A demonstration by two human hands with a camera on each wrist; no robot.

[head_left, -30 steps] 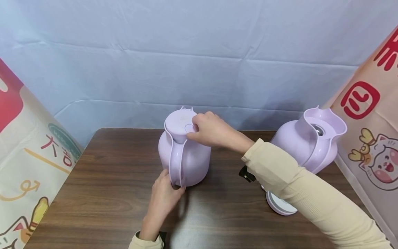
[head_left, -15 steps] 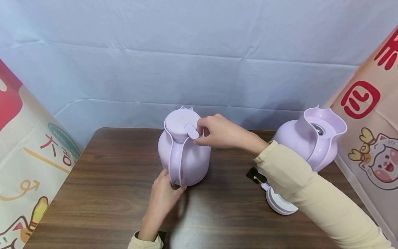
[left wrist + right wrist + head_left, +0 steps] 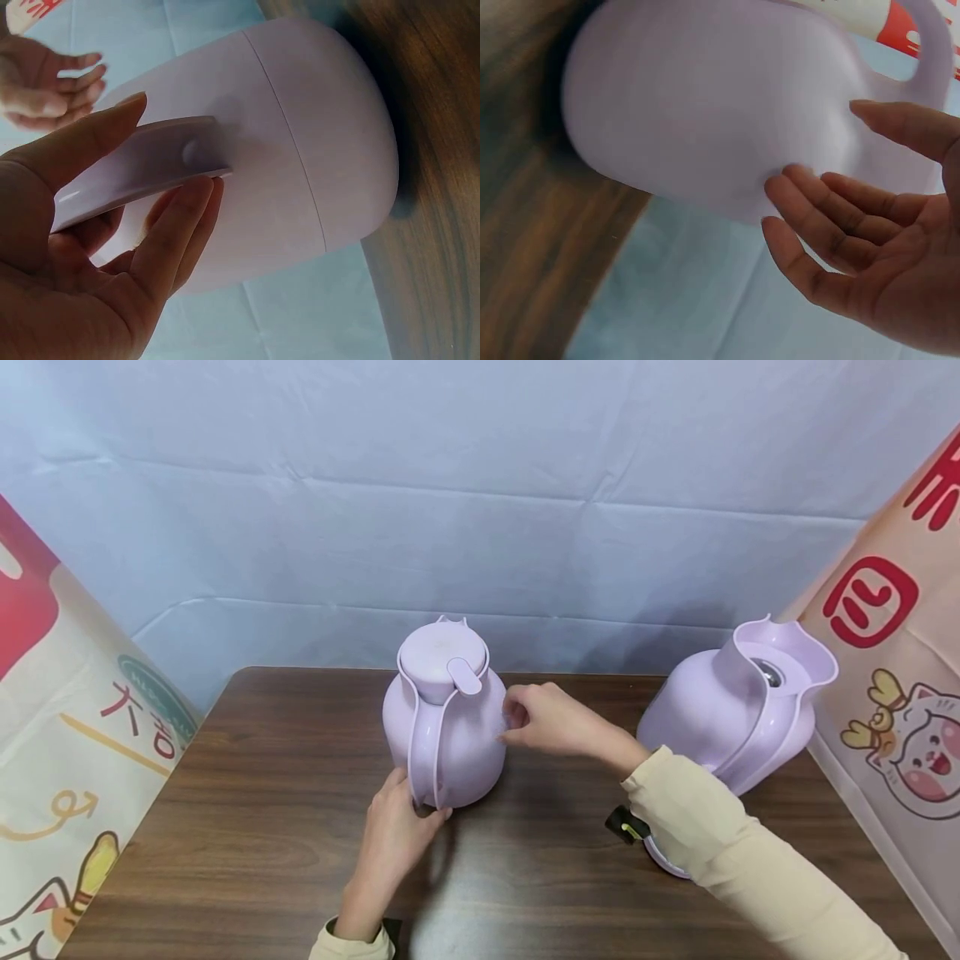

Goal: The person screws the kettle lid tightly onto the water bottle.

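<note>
A lilac thermos jug stands upright on the table, its round lid seated in the top and a small tab on that lid pointing toward the near right. My left hand grips the lower part of the jug's handle, thumb on one side and fingers on the other in the left wrist view. Beside the jug's right flank is my right hand, with nothing in it. In the right wrist view its fingers are loosely bent and spread, close to the jug's body.
On the right stands a second lilac jug, lidless, its metal-lined mouth showing. A loose lid lies on the brown wooden table, mostly hidden by my right sleeve. A pale cloth hangs behind; printed sheets flank both sides.
My right hand has come off the lid's tab and moved down and right, beside the jug. The tab now shows whole. My left hand stays on the handle.
</note>
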